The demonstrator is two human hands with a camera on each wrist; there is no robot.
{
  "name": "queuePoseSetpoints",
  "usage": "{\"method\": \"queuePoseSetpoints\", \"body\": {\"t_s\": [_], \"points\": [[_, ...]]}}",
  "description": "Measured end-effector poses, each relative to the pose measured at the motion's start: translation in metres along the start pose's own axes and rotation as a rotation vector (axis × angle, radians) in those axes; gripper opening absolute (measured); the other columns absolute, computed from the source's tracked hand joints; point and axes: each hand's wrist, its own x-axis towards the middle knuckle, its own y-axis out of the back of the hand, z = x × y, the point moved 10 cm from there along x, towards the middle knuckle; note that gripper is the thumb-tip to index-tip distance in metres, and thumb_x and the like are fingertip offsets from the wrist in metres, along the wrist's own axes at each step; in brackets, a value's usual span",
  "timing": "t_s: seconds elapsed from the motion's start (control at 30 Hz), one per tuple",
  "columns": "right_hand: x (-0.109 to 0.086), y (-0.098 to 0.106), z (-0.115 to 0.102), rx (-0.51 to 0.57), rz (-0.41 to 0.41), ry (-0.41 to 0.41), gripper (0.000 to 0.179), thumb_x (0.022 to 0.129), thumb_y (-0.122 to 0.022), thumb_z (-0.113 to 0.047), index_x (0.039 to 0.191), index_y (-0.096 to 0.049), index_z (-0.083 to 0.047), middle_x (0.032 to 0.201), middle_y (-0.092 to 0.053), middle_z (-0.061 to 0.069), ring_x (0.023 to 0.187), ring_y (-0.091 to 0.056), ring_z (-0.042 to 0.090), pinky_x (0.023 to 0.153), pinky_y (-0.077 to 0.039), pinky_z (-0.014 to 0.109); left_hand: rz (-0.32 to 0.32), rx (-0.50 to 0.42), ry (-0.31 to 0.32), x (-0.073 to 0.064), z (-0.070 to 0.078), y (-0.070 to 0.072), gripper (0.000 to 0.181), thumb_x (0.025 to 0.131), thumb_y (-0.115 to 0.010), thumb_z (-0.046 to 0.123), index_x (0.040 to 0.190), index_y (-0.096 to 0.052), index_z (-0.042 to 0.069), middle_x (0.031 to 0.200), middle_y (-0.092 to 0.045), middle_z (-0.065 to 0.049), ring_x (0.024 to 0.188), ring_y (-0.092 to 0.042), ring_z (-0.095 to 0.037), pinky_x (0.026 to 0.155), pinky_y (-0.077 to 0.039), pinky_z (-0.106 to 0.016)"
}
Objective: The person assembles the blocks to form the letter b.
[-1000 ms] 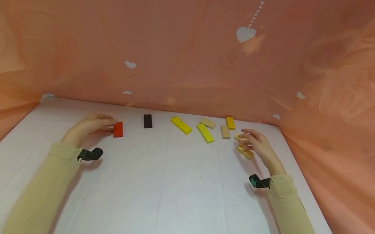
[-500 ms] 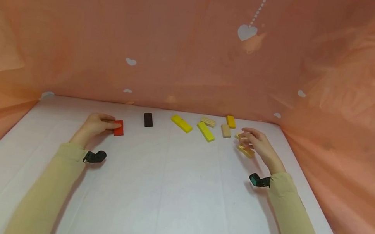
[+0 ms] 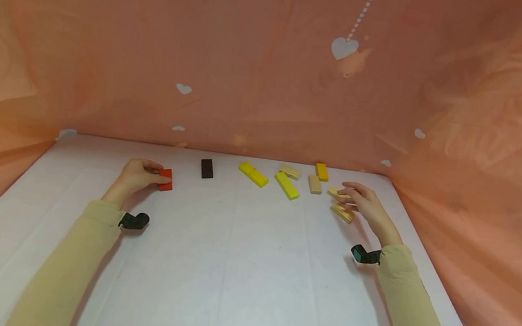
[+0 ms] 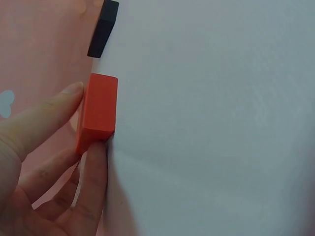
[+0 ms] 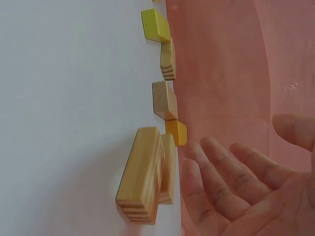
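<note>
My left hand [image 3: 139, 175] is at a red wooden block [image 3: 165, 179] on the left part of the white table. In the left wrist view the thumb lies along one side of the red block [image 4: 101, 103] and a fingertip meets its near end, so the hand pinches it. The block appears to rest on the tabletop. My right hand [image 3: 364, 204] hovers beside two natural wood blocks, the nearer striped one [image 3: 342, 213] and another [image 3: 336, 193] partly behind the fingers. In the right wrist view its fingers [image 5: 236, 179] are loosely extended and hold nothing.
A dark brown block [image 3: 207, 168] lies right of the red one. Two yellow blocks, one of them [image 3: 253, 174] further left, lie mid-table near a striped block [image 3: 290, 172], a pale block [image 3: 314, 184] and an orange-yellow block [image 3: 322, 171]. A pinkish-orange sheet [image 3: 252, 75] walls the table.
My left hand has moved right, bringing its thumb over the red block. My right hand has shifted very slightly right. The blocks hold their places.
</note>
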Motion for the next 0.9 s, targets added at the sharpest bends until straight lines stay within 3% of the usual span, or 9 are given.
{"method": "queuePoseSetpoints", "body": {"t_s": [0.27,0.5,0.67,0.9], "points": [[-0.003,0.009,0.000,0.001,0.009,0.010,0.050,0.105,-0.039,-0.024,0.141,-0.032,0.010,0.132,-0.046,0.034,0.117,-0.049,0.045,0.100,-0.044,0.049,0.023,0.025,-0.020,0.000,0.004,0.002,0.059,0.084,-0.076,0.022,0.125,-0.051,-0.012,0.121,-0.053,-0.027,0.104,-0.052,-0.034,0.078,-0.052,-0.023],[-0.005,0.015,0.004,0.035,0.013,-0.001,0.052,0.105,-0.040,-0.026,0.140,-0.033,0.012,0.132,-0.044,0.035,0.114,-0.055,0.037,0.098,-0.047,0.043,0.035,0.085,-0.040,0.003,0.005,0.000,0.057,0.083,-0.076,0.021,0.124,-0.052,-0.011,0.116,-0.054,-0.025,0.101,-0.053,-0.034,0.079,-0.052,-0.028],[-0.005,0.016,0.007,0.010,0.010,-0.005,0.053,0.104,-0.041,-0.027,0.140,-0.033,0.011,0.132,-0.046,0.034,0.116,-0.051,0.044,0.096,-0.049,0.040,0.061,0.104,-0.055,0.002,0.009,0.000,0.061,0.079,-0.080,0.025,0.121,-0.054,-0.011,0.114,-0.055,-0.024,0.100,-0.053,-0.033,0.079,-0.051,-0.028],[-0.004,0.016,0.010,0.000,0.003,-0.001,0.053,0.104,-0.040,-0.028,0.139,-0.033,0.011,0.131,-0.046,0.034,0.116,-0.050,0.044,0.093,-0.052,0.035,0.091,0.145,-0.076,-0.001,0.016,0.000,0.056,0.077,-0.081,0.021,0.115,-0.058,-0.012,0.108,-0.059,-0.025,0.095,-0.055,-0.034,0.074,-0.051,-0.028]]}}
